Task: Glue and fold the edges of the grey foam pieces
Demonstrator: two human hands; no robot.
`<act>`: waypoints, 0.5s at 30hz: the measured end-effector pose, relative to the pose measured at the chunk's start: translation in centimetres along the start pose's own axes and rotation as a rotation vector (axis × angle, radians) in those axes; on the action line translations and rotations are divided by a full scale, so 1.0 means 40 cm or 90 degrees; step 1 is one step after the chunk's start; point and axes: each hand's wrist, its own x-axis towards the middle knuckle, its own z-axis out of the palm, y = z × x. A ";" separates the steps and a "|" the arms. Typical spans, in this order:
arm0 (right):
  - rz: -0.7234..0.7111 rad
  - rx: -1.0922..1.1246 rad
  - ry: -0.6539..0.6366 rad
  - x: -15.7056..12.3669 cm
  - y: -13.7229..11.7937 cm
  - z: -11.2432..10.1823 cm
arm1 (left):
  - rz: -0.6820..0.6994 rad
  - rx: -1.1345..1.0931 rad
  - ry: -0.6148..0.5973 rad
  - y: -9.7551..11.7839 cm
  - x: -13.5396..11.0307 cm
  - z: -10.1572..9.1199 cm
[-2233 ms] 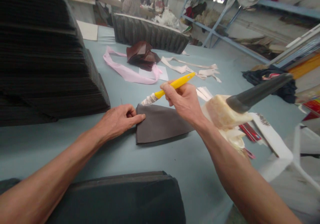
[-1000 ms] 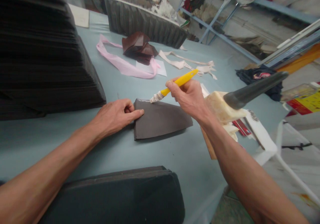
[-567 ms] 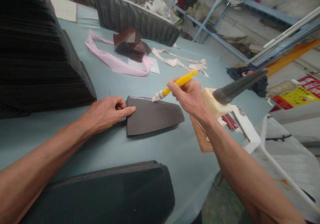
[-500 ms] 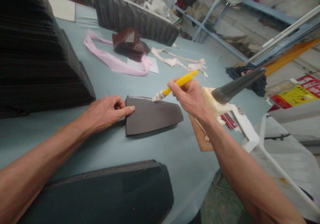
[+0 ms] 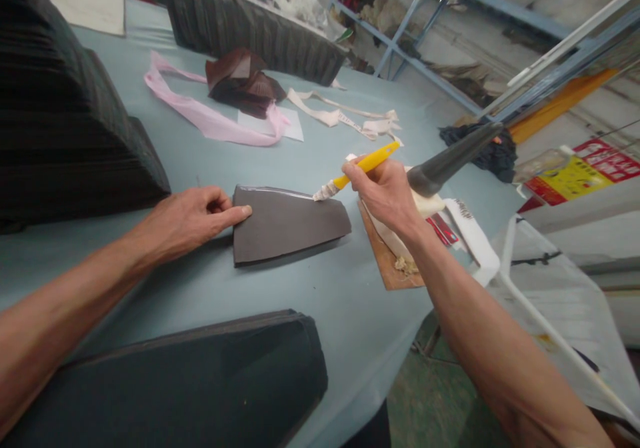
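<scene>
A dark grey tapered panel (image 5: pixel 290 228) lies on the blue-grey table cover, other dark layers showing under its edge. My left hand (image 5: pixel 197 220) pinches its left end, thumb on top and fingers partly hidden below. In my right hand (image 5: pixel 383 191) is a yellow-handled brush (image 5: pixel 370 161), its whitish bristles touching the panel's far edge. A thin shiny wet line runs along that edge from the left up to the bristles. Just beyond my right hand sits a pale container (image 5: pixel 427 203) with a dark, thick nozzle-like piece (image 5: pixel 453 160), partly covered by the hand.
A tall stack of dark sheets (image 5: pixel 75 121) rises at left. Nearer me lies a pile of dark green panels (image 5: pixel 190 381). Pink cloth strip (image 5: pixel 215 125), brown crumpled material (image 5: pixel 243 85) and white strips (image 5: pixel 345 116) lie behind. A brown board (image 5: pixel 383 255) is at right, near the table edge.
The brush has moved right along the panel's far edge, and the shiny line has grown longer behind it. My left hand keeps its hold. The whole view has shifted slightly.
</scene>
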 end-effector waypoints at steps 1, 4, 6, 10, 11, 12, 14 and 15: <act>-0.003 0.004 -0.001 -0.001 0.002 -0.006 | 0.000 0.001 0.000 0.000 0.001 0.000; 0.001 0.003 0.009 -0.006 0.013 -0.024 | -0.004 0.001 -0.003 -0.004 0.004 0.001; 0.011 -0.020 0.022 -0.011 0.021 -0.038 | -0.005 0.000 -0.003 -0.004 0.004 0.002; -0.004 -0.121 0.057 -0.024 0.034 -0.072 | 0.019 -0.018 -0.005 -0.001 -0.005 -0.002; -0.008 -0.154 0.064 -0.028 0.035 -0.081 | 0.024 -0.024 -0.004 -0.001 -0.007 -0.002; -0.009 -0.184 0.070 -0.031 0.035 -0.090 | 0.024 -0.027 -0.001 -0.002 -0.009 -0.002; -0.004 -0.221 0.083 -0.038 0.032 -0.103 | 0.020 -0.035 0.005 -0.003 -0.010 -0.001; -0.002 -0.222 0.093 -0.042 0.027 -0.106 | 0.018 -0.040 0.005 -0.004 -0.010 0.000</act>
